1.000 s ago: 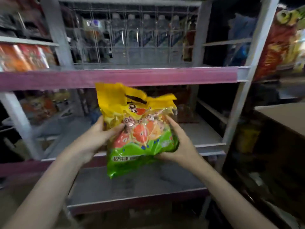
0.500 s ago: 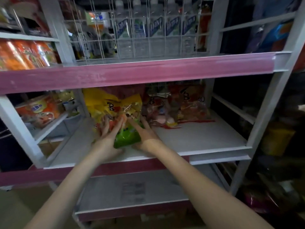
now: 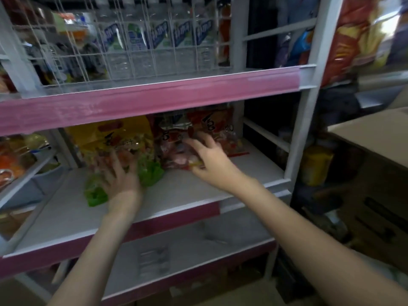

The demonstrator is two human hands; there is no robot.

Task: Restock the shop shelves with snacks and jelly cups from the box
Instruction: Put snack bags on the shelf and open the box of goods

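A yellow and green bag of jelly cups (image 3: 123,140) stands at the back left of the middle shelf (image 3: 187,191), its green bottom spread forward. My left hand (image 3: 120,175) lies flat against its front with the fingers apart. To its right a red bag of jelly cups (image 3: 174,149) leans against another red bag (image 3: 220,129) behind it. My right hand (image 3: 209,160) reaches over the nearer red bag, fingers on top and thumb under its front edge.
A pink-edged upper shelf (image 3: 154,100) holds water bottles (image 3: 159,36) behind a wire grid. A brown cardboard box (image 3: 375,138) sits at the right. Orange snack packs (image 3: 8,160) fill the left rack. A lower shelf (image 3: 220,237) lies beneath my arms.
The yellow and green bag went from the air in front of the rack onto the middle shelf. My right hand then left it and moved right onto the red bag.
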